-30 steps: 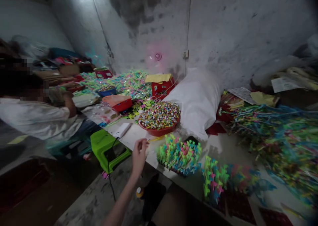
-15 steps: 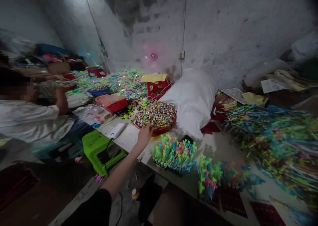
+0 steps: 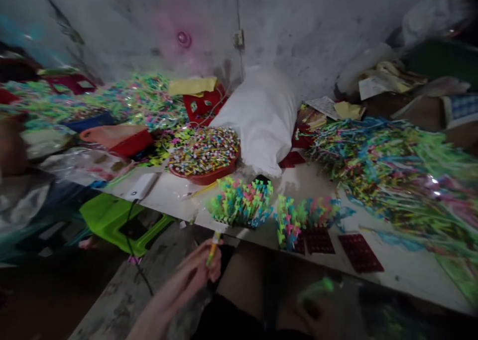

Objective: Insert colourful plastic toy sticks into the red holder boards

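Note:
My left hand (image 3: 203, 263) is closed round a short, thin stick piece (image 3: 213, 248) with a white top and a yellow and green body, held upright off the table's front edge. Beyond it stands a red bowl (image 3: 209, 176) heaped with small multicoloured pieces. Bunched upright sticks with green, pink and blue tips (image 3: 242, 200) stand near the edge, and a similar bunch (image 3: 289, 220) is to their right. Over my lap is a blurred green-tipped thing (image 3: 326, 283); my right hand may be beside it, but smear and shadow hide its fingers.
A white sack (image 3: 257, 116) lies behind the bowl. To the right is a big heap of coloured strips (image 3: 403, 175). Dark red flat pieces (image 3: 360, 253) lie along the front edge. A green stool (image 3: 112, 220), a white power bank-like box (image 3: 143, 185) and a person's arm (image 3: 11, 143) are on the left.
My left hand has come back from the bowl toward my lap, now with the stick piece in it. The view has turned right and down, and the blurred green-tipped thing has appeared over my lap.

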The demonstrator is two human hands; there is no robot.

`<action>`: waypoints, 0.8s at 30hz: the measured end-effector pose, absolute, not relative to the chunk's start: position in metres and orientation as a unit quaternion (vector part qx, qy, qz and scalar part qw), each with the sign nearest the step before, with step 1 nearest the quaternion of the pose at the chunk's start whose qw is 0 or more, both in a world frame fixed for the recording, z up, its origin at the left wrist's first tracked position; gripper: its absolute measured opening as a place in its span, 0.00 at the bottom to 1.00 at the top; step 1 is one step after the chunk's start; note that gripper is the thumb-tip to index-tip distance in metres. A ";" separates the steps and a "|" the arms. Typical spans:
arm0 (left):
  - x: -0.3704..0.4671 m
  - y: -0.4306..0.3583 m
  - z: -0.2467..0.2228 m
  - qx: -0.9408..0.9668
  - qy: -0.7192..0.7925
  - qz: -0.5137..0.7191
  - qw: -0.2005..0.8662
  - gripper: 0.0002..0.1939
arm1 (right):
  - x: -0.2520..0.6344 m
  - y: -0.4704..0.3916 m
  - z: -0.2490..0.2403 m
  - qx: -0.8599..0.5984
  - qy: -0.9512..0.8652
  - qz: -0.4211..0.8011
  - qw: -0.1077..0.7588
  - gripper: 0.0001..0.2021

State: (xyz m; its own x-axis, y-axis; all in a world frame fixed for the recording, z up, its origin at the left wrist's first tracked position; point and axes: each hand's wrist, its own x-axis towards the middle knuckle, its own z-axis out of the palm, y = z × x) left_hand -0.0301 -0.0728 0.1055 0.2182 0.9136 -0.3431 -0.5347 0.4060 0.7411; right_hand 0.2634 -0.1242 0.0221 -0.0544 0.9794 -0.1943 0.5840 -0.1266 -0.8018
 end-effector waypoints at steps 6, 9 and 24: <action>0.048 -0.088 0.101 0.411 0.383 0.302 0.771 0.15 | 0.244 -0.080 0.082 -0.561 -0.496 0.487 0.450 0.22; 0.067 -0.086 0.115 0.579 0.440 0.286 0.624 0.14 | 0.239 -0.075 0.112 -0.548 -0.505 0.469 0.475 0.21; 0.075 -0.074 0.133 0.758 0.368 0.205 0.498 0.12 | 0.246 -0.086 0.133 -0.548 -0.547 0.444 0.451 0.17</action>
State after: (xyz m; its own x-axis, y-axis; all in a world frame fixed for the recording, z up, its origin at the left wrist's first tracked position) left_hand 0.0749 -0.0736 0.1330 0.6446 0.7624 -0.0569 0.3540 -0.2316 0.9061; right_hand 0.2457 -0.0858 0.1326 0.0064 1.0000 0.0075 0.1992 0.0061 -0.9799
